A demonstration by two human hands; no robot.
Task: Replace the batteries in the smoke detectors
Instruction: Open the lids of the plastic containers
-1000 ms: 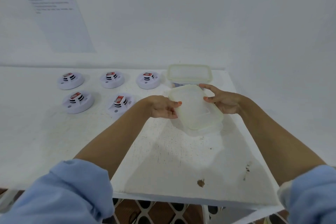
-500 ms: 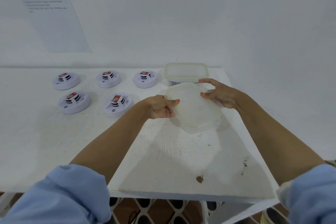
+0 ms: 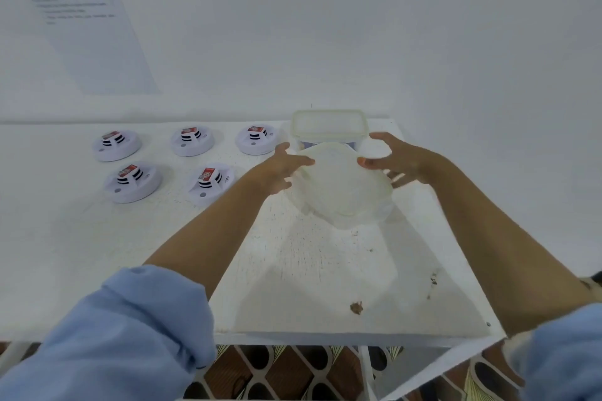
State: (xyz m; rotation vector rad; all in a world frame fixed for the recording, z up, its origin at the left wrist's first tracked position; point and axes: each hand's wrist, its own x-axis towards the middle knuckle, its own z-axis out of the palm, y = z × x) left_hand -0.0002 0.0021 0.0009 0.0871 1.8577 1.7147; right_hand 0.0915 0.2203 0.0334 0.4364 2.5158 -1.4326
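Note:
Several white round smoke detectors lie on the white table (image 3: 97, 238), each with a red-and-white battery on top: a back row (image 3: 193, 141) and a front row (image 3: 211, 183). A translucent plastic container (image 3: 342, 192) with its lid on sits right of them. My left hand (image 3: 282, 169) grips its left rim and my right hand (image 3: 395, 158) grips its far right rim. A second lidded container (image 3: 329, 125) stands just behind it, with something dark faintly visible inside.
A printed sheet (image 3: 81, 19) hangs on the white wall at the back left. The table's front edge (image 3: 325, 335) and right edge are near, with patterned floor below. A brown stain (image 3: 356, 307) marks the table's front.
The near container has tilted and lifted slightly between my hands. My right hand has slid further along its far rim and my left hand has spread its fingers over the left edge.

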